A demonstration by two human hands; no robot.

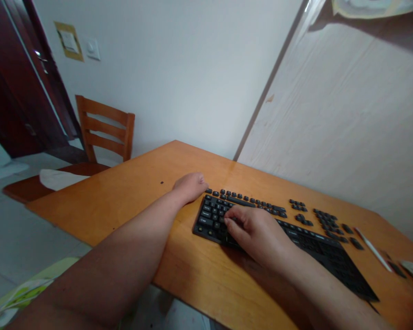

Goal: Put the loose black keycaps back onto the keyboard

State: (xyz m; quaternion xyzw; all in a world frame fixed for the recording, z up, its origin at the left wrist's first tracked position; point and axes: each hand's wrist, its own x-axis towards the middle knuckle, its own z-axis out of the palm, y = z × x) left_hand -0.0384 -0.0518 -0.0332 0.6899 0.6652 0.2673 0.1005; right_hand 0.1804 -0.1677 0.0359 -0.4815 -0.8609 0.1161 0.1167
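A black keyboard [209, 219] lies on the wooden table, with white-marked keycaps seated over its left part and a darker area lacking visible caps toward the right. My right hand [258, 229] is over it, thumb and forefinger pinched together down at the keys; anything between them is hidden. Just past the keyboard's far left corner rests my left hand [192, 185], its fingers curled closed beside a loose keycap [215, 193]. Whether it holds something is not visible. A loose space bar [241, 201] and rows of keycaps lie along the keyboard's far edge.
More loose keycaps [326, 221] sit in groups at the right. Beyond them is a white, pen-like stick [373, 250]. A tiny dark piece [161, 182] lies left of my left hand. A wooden chair [105, 133] stands at the table's left, and a wall [179, 82] bounds the far side.
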